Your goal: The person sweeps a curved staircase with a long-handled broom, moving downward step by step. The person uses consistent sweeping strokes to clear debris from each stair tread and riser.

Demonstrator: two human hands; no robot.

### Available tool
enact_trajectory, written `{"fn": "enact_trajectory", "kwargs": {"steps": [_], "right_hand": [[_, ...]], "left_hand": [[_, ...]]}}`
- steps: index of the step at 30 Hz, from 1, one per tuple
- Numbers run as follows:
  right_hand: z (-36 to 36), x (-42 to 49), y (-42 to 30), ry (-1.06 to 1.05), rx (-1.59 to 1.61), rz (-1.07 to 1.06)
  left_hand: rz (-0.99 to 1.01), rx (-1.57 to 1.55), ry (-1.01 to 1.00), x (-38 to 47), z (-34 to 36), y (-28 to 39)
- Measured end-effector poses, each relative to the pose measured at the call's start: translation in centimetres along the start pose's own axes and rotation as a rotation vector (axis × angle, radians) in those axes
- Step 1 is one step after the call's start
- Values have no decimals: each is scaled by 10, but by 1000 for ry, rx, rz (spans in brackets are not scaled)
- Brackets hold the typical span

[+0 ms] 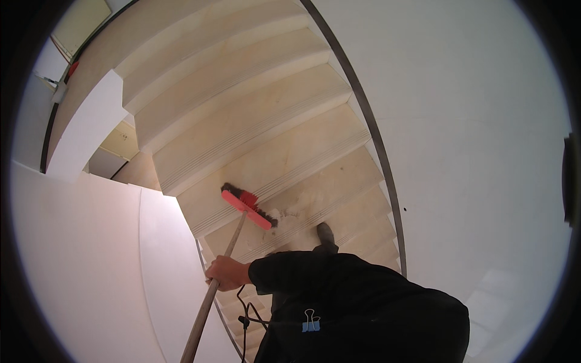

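My right hand [227,273] reaches across from the right in a black sleeve, its fingers closed around the wooden handle [205,308] of a push broom. Beyond the hand, the red broom head [246,209] lies slantwise over the grooved edge of a stair tread, its dark and red bristles toward the stairs. Pale dust and small dark bits [288,214] lie on the tread just right of the bristles. The handle runs out of view at the lower left. My left hand is out of view.
Curved beige stairs [254,131] fill the middle, between a white wall with dark trim [379,136] and a white inner wall [91,227]. A dark shoe [325,233] stands on a tread. A black cable [247,313] hangs beside my clothing, which bears a binder clip [311,322].
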State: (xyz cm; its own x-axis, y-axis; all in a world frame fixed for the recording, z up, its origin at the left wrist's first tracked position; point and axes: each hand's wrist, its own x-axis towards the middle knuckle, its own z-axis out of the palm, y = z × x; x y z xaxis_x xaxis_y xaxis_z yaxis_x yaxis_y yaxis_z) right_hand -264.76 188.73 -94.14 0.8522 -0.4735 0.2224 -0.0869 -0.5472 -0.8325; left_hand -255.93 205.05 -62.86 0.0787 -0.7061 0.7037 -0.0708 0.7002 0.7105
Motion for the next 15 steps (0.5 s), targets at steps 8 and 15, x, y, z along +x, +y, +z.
{"fn": "enact_trajectory", "kwargs": {"steps": [8,15], "right_hand": [[-96,-66,-11,-116,-89,-3],[-236,-172,77,457,-289,233]], "left_hand": [[69,-264,23,39,78,-3],[-125,-273,87,60,166,-101]]}}
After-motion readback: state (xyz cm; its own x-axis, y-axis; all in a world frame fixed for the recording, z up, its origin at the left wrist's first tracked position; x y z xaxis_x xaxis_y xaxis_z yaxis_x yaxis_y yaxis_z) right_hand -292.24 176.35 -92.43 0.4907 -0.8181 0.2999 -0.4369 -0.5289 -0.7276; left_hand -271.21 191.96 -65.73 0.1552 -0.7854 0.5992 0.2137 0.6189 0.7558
